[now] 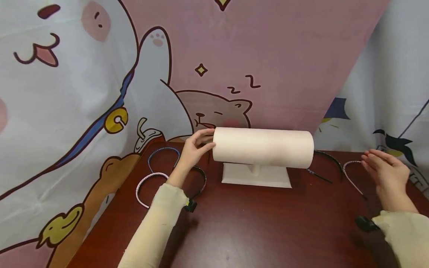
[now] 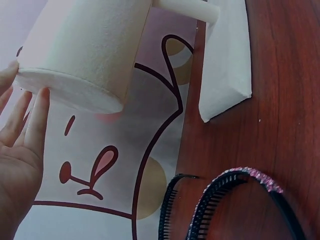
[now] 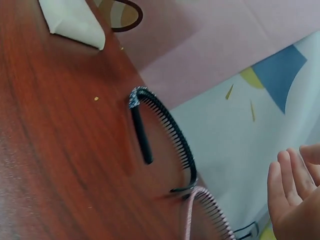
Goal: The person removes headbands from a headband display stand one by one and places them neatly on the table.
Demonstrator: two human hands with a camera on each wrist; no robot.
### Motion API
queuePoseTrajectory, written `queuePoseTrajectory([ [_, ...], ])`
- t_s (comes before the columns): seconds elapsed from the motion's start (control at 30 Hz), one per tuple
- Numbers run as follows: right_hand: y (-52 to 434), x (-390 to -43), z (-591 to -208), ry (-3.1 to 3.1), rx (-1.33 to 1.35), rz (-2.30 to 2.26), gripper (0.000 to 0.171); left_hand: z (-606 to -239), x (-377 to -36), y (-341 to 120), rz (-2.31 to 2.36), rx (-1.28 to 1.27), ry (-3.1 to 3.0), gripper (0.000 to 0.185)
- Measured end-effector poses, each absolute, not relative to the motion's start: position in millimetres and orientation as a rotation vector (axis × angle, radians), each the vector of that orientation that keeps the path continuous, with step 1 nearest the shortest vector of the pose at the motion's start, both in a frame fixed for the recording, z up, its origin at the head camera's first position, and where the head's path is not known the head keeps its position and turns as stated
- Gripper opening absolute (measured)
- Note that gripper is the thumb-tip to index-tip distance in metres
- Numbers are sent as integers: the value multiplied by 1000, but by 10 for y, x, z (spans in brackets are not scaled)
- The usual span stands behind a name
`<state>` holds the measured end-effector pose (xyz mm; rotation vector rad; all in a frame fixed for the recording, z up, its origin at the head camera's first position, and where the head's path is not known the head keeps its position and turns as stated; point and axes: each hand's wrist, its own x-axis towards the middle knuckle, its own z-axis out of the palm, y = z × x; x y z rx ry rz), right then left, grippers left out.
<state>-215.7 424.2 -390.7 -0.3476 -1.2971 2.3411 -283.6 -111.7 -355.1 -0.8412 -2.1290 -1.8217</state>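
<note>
On the dark red counter (image 1: 254, 223) the cream roll stand (image 1: 263, 147) sits at the middle back, left hand (image 1: 194, 149) touching its end with straight fingers, right hand (image 1: 385, 173) open beside the headbands (image 1: 350, 173); better steady the roll gently.

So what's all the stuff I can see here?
Stand: one, cream roll on a flat base, middle of the table.
Left headbands: three, left of the stand; blue at the back, pink in front, black beside the left wrist.
Right headbands: two, right of the stand; black nearer it, pink by the right hand.
Table: one, dark red-brown wood.
Backdrop: one, pink and white cloth with cartoon animals, behind the table.
Left hand: fingers straight, touching the roll's left end.
Right hand: open, above the table, holding nothing.
Sleeves: two, cream.
</note>
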Motion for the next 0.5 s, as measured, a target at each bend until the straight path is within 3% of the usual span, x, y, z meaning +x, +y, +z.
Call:
queuePoseTrajectory([
  [0.5, 4032, -2273, -3318, -1398, -198, 2131, 20, -3147, -2864, -1354, -1724, -820, -2200, 41],
])
